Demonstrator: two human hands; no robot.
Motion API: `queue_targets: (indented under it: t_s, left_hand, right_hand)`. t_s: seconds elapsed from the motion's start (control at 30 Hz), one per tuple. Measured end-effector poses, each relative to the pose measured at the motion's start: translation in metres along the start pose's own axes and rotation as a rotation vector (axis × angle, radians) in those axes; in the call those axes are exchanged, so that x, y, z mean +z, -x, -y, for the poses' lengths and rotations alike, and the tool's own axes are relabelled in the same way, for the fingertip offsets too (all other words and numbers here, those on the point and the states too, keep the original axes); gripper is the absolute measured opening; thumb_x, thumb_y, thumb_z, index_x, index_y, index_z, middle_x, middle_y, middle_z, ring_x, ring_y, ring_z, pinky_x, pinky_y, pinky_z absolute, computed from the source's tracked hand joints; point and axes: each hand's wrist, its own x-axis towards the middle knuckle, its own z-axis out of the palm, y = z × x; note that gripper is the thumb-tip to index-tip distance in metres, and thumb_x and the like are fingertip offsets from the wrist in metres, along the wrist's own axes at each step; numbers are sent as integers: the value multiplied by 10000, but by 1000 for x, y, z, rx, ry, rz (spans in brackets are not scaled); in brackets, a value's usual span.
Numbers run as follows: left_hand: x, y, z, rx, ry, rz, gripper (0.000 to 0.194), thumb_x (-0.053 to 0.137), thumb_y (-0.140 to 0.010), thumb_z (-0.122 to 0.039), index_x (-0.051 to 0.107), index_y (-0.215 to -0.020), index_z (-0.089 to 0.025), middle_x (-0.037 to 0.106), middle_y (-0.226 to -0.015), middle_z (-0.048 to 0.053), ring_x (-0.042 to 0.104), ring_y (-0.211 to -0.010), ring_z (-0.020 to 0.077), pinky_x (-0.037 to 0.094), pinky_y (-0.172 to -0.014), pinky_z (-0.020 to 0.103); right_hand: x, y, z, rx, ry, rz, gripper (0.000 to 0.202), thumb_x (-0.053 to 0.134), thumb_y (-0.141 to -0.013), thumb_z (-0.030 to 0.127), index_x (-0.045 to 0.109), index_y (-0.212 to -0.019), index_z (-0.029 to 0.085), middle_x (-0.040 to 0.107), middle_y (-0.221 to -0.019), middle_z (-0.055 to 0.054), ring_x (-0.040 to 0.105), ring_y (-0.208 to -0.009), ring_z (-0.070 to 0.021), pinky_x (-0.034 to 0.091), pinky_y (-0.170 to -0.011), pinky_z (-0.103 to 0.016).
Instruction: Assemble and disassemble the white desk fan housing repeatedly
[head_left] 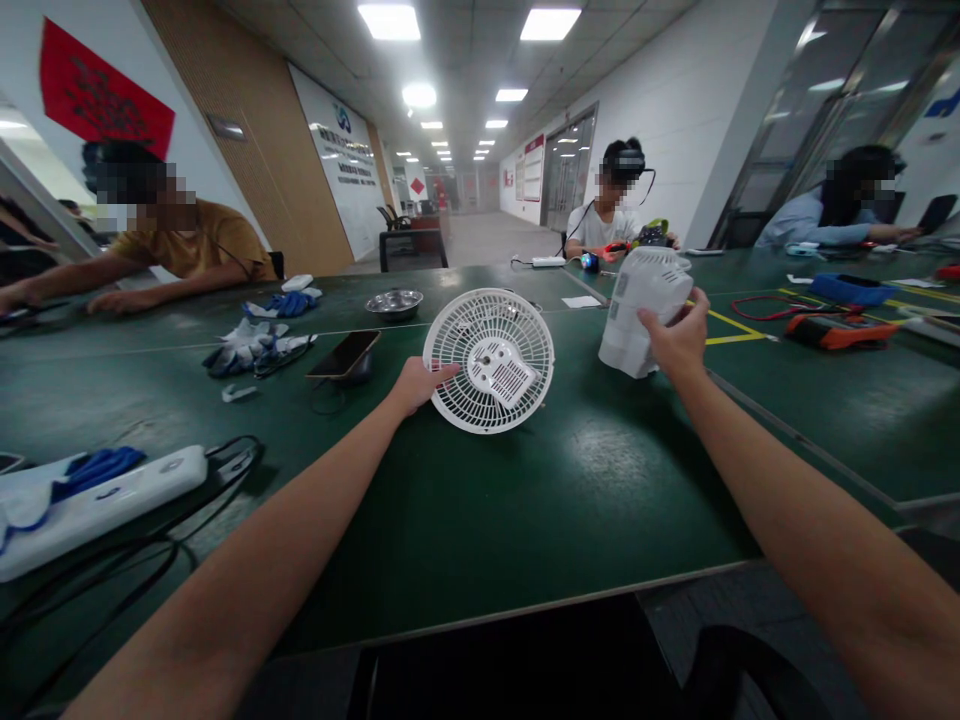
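Observation:
A round white fan grille (536, 345) with a slotted motor cover in its middle stands tilted over the green table. My left hand (415, 385) grips its left rim, thumb across the ribs. Farther right, my right hand (681, 335) holds a white plastic fan base (634, 312) around its right side. The base is upright and apart from the grille. Whether its lower end touches the table I cannot tell.
On the green table (465, 530) lie a phone (345, 355), gloves (255, 345), a metal bowl (394, 303) and a white power strip (135, 500) with black cables. An orange multimeter (838, 328) and blue case (853, 289) lie right. Other people sit around the table.

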Motion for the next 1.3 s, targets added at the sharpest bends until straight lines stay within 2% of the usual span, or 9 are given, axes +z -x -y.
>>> queue_targets:
  t_s: [0.13, 0.3, 0.47, 0.63, 0.7, 0.83, 1.03, 1.17, 1.3]
  left_hand:
    - [-1, 2, -1, -10, -15, 11, 244, 799, -809, -269, 757, -997, -120, 803, -928, 108, 769, -798, 234, 632, -777, 395]
    - [-3, 0, -1, -21, -15, 11, 208, 793, -818, -259, 760, -975, -126, 801, -903, 108, 767, -779, 231, 630, -767, 395]
    - [-1, 1, -5, -41, -43, 0, 219, 797, -815, -259, 763, -988, -130, 805, -934, 108, 771, -804, 230, 626, -777, 380]
    - [-1, 3, -8, -44, -51, -4, 226, 799, -817, -270, 763, -992, -132, 805, -943, 112, 772, -810, 234, 625, -783, 381]
    - [0, 3, -7, -44, -42, -3, 223, 801, -816, -269, 764, -985, -129, 804, -938, 114, 771, -805, 236, 626, -781, 385]
    - [-1, 1, -3, -37, -47, -6, 253, 819, -801, -285, 764, -990, -126, 804, -934, 113, 769, -809, 241, 625, -784, 389]
    - [-3, -7, 9, -2, -2, 14, 309, 833, -784, -320, 765, -1012, -122, 802, -947, 113, 764, -824, 259, 620, -794, 417]
    - [-4, -9, 12, -1, -7, 24, 263, 818, -797, -302, 769, -984, -123, 797, -927, 120, 754, -792, 250, 613, -769, 422]
    - [-5, -7, 11, 8, -27, 20, 245, 817, -798, -292, 771, -970, -125, 795, -921, 123, 751, -796, 249, 604, -776, 425]
  right_hand:
    - [-4, -1, 13, 91, -55, -27, 784, 769, -702, 459, 468, -1358, 152, 640, -1264, -200, 647, -1110, -314, 508, -974, -510]
    - [-5, -2, 10, 99, -111, -31, 764, 756, -709, 435, 446, -1363, 191, 627, -1299, -181, 675, -1034, -301, 544, -893, -489]
    - [-11, -4, 11, 6, -34, -77, 791, 757, -708, 455, 425, -1388, 223, 608, -1309, -161, 643, -1079, -333, 520, -927, -548]
    - [-21, 6, 48, -176, 89, -123, 845, 775, -688, 474, 436, -1403, 180, 586, -1317, -175, 580, -1131, -358, 443, -1016, -592]
    - [-17, 19, 69, -217, 5, -52, 841, 758, -721, 473, 416, -1423, 161, 604, -1305, -174, 619, -1007, -301, 501, -944, -509]
    - [8, 52, 91, -98, -17, 217, 719, 770, -708, 507, 528, -1290, 160, 700, -1118, -126, 659, -813, -262, 543, -817, -442]
    - [34, 73, 79, 4, 222, 550, 637, 744, -748, 573, 568, -1212, 174, 743, -1086, -132, 699, -983, -328, 520, -895, -430]
    - [39, 77, 74, 35, 380, 656, 722, 703, -781, 627, 527, -1287, 144, 718, -1176, -191, 674, -1091, -376, 486, -956, -496]
    - [40, 81, 75, -5, 478, 720, 707, 672, -803, 656, 575, -1239, 108, 653, -1262, -268, 580, -1226, -447, 431, -1019, -589]
